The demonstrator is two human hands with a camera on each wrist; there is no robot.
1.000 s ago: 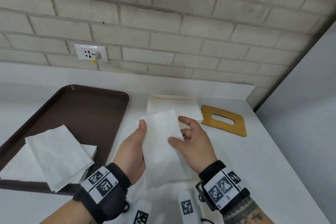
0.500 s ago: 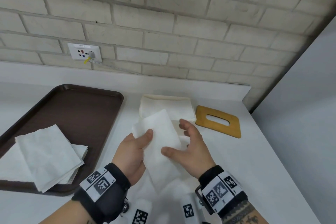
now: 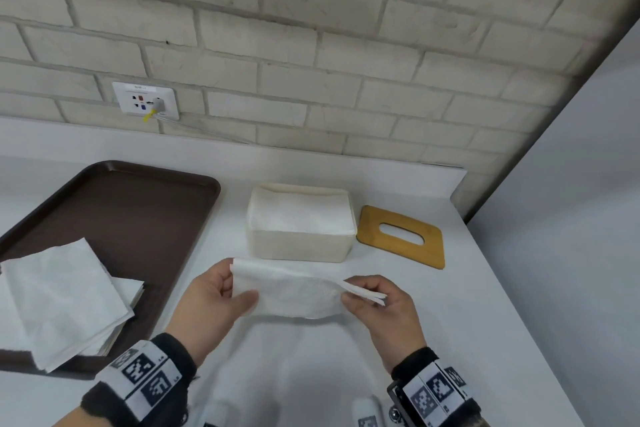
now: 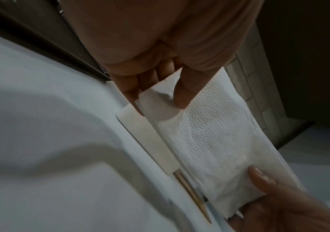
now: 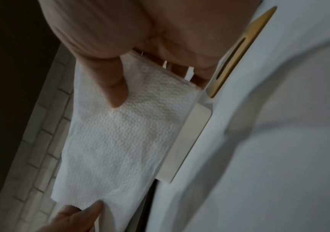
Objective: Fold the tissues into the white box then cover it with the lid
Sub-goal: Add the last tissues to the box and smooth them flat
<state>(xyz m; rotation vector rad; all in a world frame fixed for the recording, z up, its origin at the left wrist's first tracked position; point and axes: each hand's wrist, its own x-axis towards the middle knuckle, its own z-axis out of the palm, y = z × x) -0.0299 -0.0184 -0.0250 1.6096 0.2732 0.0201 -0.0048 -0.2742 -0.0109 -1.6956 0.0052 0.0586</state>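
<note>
Tissue [image 3: 294, 295], embossed w/ a fine dimpled grain, soft and folded into a long strip, is stretched between both hands above the counter [image 3: 467, 305], just in front of the box [image 3: 299, 246]. Left hand [image 3: 211, 302] pinches 1 end, thumb on top; right hand [image 3: 384, 308] pinches the other, layered edges poking past the fingers. Box is a matte white rectangle, open, w/ tissue inside; its depth is hidden. Lid [image 3: 401, 236], flat wood w/ an oval slot, lies beside the box. Tray [image 3: 138, 218] is dark, smooth, cut off at left, w/ a stack [image 3: 65, 302] of tissues.
</note>
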